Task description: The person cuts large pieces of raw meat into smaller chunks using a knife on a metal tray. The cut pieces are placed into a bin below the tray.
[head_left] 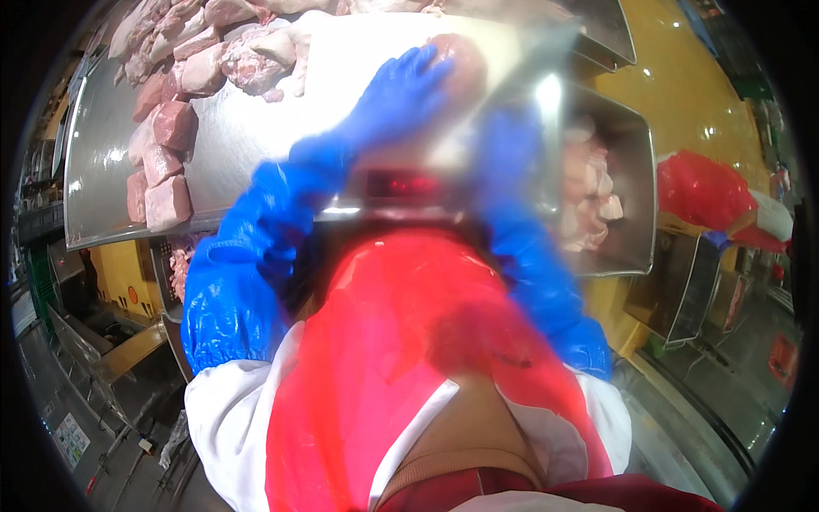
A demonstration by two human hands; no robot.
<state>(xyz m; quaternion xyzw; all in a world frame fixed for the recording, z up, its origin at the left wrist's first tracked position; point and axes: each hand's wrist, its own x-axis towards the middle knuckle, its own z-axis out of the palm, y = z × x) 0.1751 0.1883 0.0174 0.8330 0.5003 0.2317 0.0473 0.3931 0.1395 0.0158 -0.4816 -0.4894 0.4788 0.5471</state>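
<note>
My left hand [401, 96], in a blue glove, holds the left side of a pinkish-red piece of meat [465, 72], its fingertips on the surface. That meat lies on a white cutting board [337, 64]. Close to the right of it is my right hand [509, 145], also gloved in blue and smeared by motion. A grey, blurred knife blade [542, 55] slants up and to the right from this hand; the handle cannot be made out. Below the board, a dark display with red digits [403, 184] sits at the table's near edge.
Several pieces of raw meat [175, 126] lie on the steel table [98, 179] at the left. A deep metal tray [641, 230] at the right holds pale cut pieces [587, 183]. Farther right stands another person in a red apron [704, 188], beside a metal bin [674, 294].
</note>
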